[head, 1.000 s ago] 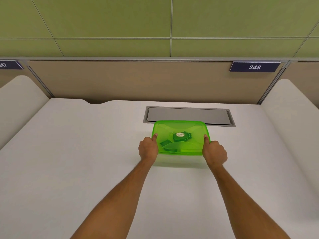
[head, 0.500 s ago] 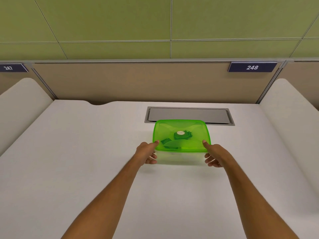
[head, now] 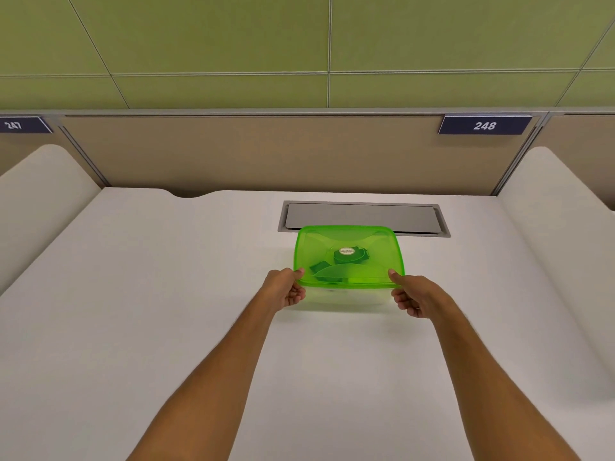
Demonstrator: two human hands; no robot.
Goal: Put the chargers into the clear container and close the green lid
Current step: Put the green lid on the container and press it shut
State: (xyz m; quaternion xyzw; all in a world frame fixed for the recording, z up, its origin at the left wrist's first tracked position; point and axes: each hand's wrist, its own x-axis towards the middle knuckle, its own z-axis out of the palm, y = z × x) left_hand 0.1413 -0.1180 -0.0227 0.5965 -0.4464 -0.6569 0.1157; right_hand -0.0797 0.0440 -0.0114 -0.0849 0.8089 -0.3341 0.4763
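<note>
The clear container (head: 346,298) stands on the white desk (head: 166,311), just in front of a grey hatch. Its translucent green lid (head: 349,239) lies flat on top. Dark charger shapes (head: 349,256) show through the lid. My left hand (head: 283,289) is at the near left corner, thumb on the lid's edge and fingers curled under the rim. At the near right corner, my right hand (head: 416,296) pinches the edge the same way.
A grey cable hatch (head: 362,215) is set into the desk behind the container. A beige partition (head: 266,154) with a "248" label (head: 484,125) closes the back. White rounded dividers stand at the left (head: 43,194) and right (head: 559,211).
A second ago both thumbs pressed down on the lid with fists closed. The hands have since slid back to the near corners, with fingers now curled under the rim. The container has not moved.
</note>
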